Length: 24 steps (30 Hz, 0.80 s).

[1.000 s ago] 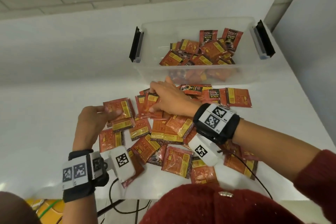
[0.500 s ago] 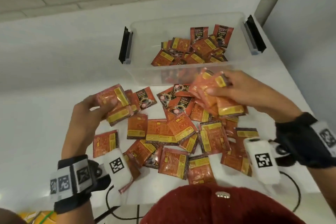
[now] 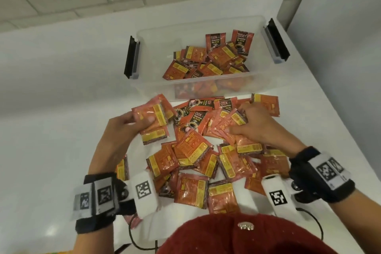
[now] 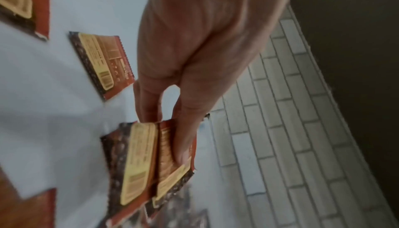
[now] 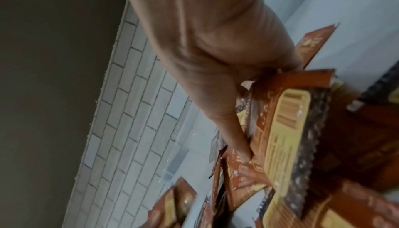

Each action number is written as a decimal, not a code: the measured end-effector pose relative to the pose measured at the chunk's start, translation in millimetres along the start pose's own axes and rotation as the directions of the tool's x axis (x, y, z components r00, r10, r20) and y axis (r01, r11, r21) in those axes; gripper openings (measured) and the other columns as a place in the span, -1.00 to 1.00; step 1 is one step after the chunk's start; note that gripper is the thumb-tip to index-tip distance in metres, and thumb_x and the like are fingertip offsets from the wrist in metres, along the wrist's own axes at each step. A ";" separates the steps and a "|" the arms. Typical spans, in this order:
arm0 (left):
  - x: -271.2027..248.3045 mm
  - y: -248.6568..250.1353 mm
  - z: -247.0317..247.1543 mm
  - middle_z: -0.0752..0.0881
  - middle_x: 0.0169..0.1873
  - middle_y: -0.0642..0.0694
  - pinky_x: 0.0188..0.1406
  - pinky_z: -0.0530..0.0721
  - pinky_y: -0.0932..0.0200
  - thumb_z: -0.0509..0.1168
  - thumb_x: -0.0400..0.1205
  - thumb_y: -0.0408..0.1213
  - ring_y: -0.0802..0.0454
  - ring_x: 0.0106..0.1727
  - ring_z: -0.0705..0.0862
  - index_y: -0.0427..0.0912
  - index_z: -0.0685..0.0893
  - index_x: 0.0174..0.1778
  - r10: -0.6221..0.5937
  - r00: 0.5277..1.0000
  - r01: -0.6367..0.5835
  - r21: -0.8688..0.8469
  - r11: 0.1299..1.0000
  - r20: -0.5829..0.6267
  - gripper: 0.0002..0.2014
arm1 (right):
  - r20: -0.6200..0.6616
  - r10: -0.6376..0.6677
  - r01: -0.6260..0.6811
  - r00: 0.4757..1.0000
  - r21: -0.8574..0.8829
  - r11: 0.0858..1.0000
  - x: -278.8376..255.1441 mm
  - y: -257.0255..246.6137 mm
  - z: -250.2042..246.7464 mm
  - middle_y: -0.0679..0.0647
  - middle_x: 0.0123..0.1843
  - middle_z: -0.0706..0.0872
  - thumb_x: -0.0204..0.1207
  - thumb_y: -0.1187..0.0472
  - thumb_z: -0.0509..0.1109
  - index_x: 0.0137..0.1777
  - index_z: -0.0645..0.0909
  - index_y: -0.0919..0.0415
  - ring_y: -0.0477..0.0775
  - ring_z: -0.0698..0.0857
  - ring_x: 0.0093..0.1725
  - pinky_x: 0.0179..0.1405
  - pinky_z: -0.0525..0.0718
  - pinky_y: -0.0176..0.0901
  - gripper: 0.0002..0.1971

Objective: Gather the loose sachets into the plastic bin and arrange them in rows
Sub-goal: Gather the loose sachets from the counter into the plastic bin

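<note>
White worktop (image 3: 51, 130), right edge near the clear plastic bin (image 3: 152, 35): free room lies left. Loose coffee sachets (image 3: 191, 150) are spread before the bin. Small stacks are pinched by left hand (image 3: 125, 128) and right hand (image 3: 255, 123); squared stacks should be lifted clear over the near wall.

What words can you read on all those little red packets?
"D2X" and "BLACK": upright sachet at the back of the plastic bin.
"D2X" and "BLACK": face-up sachet on the table, between the hands.
Yellow panels and barcodes: print too small and blurred to read.
Wrist markers: square patterns only, no words.
</note>
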<state>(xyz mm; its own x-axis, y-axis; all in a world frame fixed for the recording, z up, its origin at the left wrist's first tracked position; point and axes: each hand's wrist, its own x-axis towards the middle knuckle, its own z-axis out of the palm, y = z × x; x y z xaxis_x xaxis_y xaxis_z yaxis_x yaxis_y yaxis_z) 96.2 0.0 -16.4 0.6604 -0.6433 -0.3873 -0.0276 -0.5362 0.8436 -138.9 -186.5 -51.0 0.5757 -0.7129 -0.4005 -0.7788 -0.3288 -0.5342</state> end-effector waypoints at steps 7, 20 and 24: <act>29.3 -8.9 28.0 0.76 -0.10 -0.07 -0.04 0.60 0.10 0.50 0.49 -0.14 0.03 -0.12 0.71 -0.18 0.72 0.03 -0.018 0.989 0.037 0.125 0.991 -0.148 -0.73 | -0.059 0.002 0.007 0.998 0.144 0.990 -4.0 -15.8 -1.4 0.14 0.15 0.64 0.40 0.14 0.59 0.28 0.45 0.22 0.03 0.54 -0.02 -0.11 0.53 -0.11 -0.48; 11.4 20.8 24.7 0.75 -0.09 -0.06 -0.13 0.69 0.11 0.50 0.49 -0.23 0.00 -0.13 0.76 -0.21 0.68 0.09 0.015 0.998 -0.009 0.092 0.996 -0.060 -0.70 | 0.043 -0.009 -0.012 0.999 0.470 0.882 -14.9 -3.6 -37.1 -0.06 0.04 0.77 0.42 0.19 0.57 0.18 0.58 -0.04 -0.05 0.80 -0.08 -0.15 0.78 -0.14 -0.63; -16.5 62.4 9.5 0.82 -0.18 -0.05 -0.16 0.72 0.11 0.49 0.44 -0.23 0.02 -0.19 0.82 -0.13 0.70 0.05 0.073 0.995 -0.072 -0.016 0.997 0.069 -0.72 | 0.043 -0.050 0.012 0.998 0.628 0.778 -24.0 -4.2 -68.1 -0.09 -0.16 0.83 0.43 0.28 0.53 0.08 0.59 -0.05 -0.12 0.82 -0.15 -0.41 0.71 -0.36 -0.70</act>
<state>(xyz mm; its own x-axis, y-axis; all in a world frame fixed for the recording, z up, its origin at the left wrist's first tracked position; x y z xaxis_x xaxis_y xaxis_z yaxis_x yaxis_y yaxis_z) 76.5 -28.0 39.1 0.6034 -0.7168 -0.3495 -0.0631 -0.4798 0.8751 -166.3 -210.3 11.5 0.6238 -0.6686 -0.4048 -0.4424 0.1249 -0.8881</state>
